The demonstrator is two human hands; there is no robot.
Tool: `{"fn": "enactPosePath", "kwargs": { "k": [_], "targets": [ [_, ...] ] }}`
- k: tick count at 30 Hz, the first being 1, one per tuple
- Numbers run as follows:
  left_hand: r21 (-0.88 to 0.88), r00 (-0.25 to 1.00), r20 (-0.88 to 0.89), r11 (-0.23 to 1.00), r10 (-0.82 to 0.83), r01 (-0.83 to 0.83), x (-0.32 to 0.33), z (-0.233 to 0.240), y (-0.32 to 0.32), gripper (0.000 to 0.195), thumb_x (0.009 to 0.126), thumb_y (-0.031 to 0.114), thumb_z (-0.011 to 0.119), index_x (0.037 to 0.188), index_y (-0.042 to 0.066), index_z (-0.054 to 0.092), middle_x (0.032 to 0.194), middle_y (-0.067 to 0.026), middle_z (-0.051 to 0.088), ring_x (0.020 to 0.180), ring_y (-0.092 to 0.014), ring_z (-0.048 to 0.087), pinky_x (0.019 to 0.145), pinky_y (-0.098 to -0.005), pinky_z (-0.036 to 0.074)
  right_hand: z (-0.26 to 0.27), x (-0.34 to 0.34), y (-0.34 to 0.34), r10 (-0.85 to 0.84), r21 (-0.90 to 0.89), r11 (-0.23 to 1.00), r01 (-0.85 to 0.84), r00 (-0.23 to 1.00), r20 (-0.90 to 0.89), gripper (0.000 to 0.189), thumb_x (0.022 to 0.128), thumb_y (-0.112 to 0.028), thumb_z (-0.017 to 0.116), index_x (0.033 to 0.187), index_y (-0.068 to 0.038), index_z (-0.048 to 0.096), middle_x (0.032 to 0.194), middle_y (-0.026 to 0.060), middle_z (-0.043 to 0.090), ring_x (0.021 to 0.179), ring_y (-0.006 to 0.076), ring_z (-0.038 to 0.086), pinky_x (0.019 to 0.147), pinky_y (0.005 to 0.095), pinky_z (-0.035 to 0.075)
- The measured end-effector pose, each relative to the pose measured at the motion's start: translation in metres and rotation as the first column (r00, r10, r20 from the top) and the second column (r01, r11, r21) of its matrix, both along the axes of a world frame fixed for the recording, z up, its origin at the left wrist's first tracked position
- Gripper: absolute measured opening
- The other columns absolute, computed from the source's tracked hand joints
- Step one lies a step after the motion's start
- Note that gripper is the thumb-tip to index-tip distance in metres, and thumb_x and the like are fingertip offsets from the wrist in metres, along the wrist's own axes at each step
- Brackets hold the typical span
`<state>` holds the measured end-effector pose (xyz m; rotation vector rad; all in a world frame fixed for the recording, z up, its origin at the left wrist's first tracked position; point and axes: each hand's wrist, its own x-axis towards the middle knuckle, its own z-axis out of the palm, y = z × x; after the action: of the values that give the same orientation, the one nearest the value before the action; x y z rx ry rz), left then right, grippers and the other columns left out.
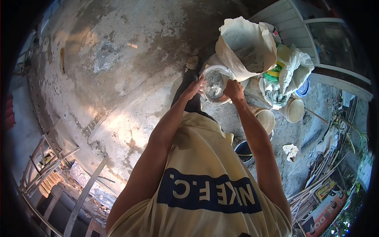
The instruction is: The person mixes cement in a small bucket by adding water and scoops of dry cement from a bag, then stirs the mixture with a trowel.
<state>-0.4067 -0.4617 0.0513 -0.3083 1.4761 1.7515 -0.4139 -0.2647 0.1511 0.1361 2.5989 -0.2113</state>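
Both my hands are at a round pale bucket (218,68) with grey powder (214,85) inside. My left hand (199,86) grips its left side, with the fingers spread along the wall. On the opposite side my right hand (234,89) is closed on the rim. Just beyond the bucket stands a large open sack (226,51), its top edge torn and uneven, holding more grey powder (250,57). The underside of the bucket is hidden.
White and green plastic bags (293,69) lie right of the sack. Nearby are a tan bucket (263,120), another lidded one (295,110) and a dark-mouthed bucket (244,150). Bamboo sticks (318,174) lie lower right; a metal frame (86,192) stands lower left.
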Motion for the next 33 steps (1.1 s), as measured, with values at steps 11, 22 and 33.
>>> {"fn": "enactPosePath", "kwargs": {
  "k": [11, 22, 33],
  "targets": [
    [0.006, 1.0, 0.007, 1.0, -0.018, 0.018, -0.001, -0.004, -0.001, 0.087, 0.088, 0.07, 0.028, 0.136, -0.002, 0.039, 0.136, -0.0168, 0.046, 0.121, -0.035, 0.046, 0.09, -0.0394, 0.048, -0.002, 0.034, 0.014, 0.314, 0.049, 0.949, -0.312, 0.915, -0.255, 0.02, 0.071, -0.005, 0.059, 0.09, -0.008, 0.066, 0.088, 0.0163, 0.065, 0.087, 0.0334, 0.064, 0.072, 0.0447, 0.052],
    [0.002, 0.999, -0.008, 0.999, -0.036, 0.036, -0.002, -0.001, 0.0, 0.088, 0.088, 0.07, 0.029, 0.138, -0.003, 0.036, 0.136, -0.0166, 0.046, 0.119, -0.035, 0.049, 0.089, -0.0389, 0.048, -0.018, 0.044, 0.031, 0.374, 0.074, 0.925, -0.372, 0.862, -0.342, 0.031, 0.075, -0.001, 0.054, 0.103, -0.01, 0.065, 0.101, 0.0124, 0.061, 0.085, 0.0341, 0.061, 0.072, 0.0456, 0.052],
    [-0.006, 0.999, -0.015, 0.999, -0.035, 0.035, -0.003, -0.002, -0.003, 0.089, 0.088, 0.07, 0.029, 0.139, -0.003, 0.032, 0.133, -0.016, 0.049, 0.118, -0.035, 0.05, 0.09, -0.0399, 0.047, -0.009, 0.086, 0.035, 0.366, -0.015, 0.919, -0.395, 0.864, -0.345, 0.027, 0.078, -0.001, 0.051, 0.1, -0.009, 0.065, 0.102, 0.0094, 0.06, 0.084, 0.0333, 0.059, 0.069, 0.0444, 0.052]
  ]
}}
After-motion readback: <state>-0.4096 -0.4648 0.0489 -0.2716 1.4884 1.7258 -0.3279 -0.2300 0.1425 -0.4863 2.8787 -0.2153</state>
